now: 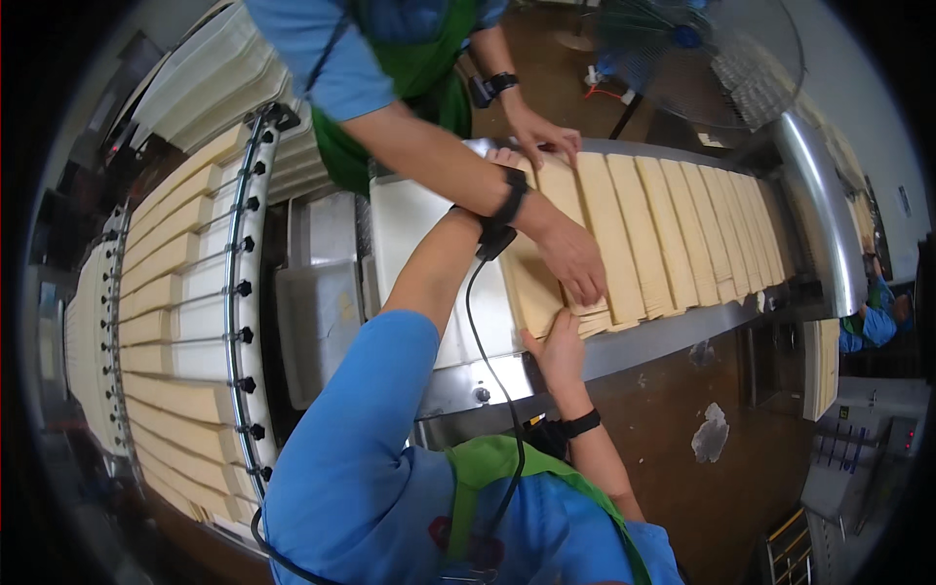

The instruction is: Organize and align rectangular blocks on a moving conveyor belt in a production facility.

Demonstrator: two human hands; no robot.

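Observation:
Flat stacks of thin pale yellow sheets [639, 229] lie in an overlapping row on a metal conveyor. My left hand [507, 159] is at the far end of the front stack [534, 288], its fingers bent over the edge; a co-worker's forearm crosses over my wrist and hides part of it. My right hand [562, 353] grips the near end of the same stack, thumb on the left and fingers on the right. Facing me, a co-worker rests one hand [575, 258] near the stack's near end and the other hand [546, 136] at its far end.
A white board [468, 331] lies left of the stacks. Further left, a conveyor with a metal rail [234, 292] and black knobs carries more pale yellow stacks [185, 258]. A grey tray [317, 331] sits between. A fan [687, 39] and a curved metal cover [824, 214] stand right.

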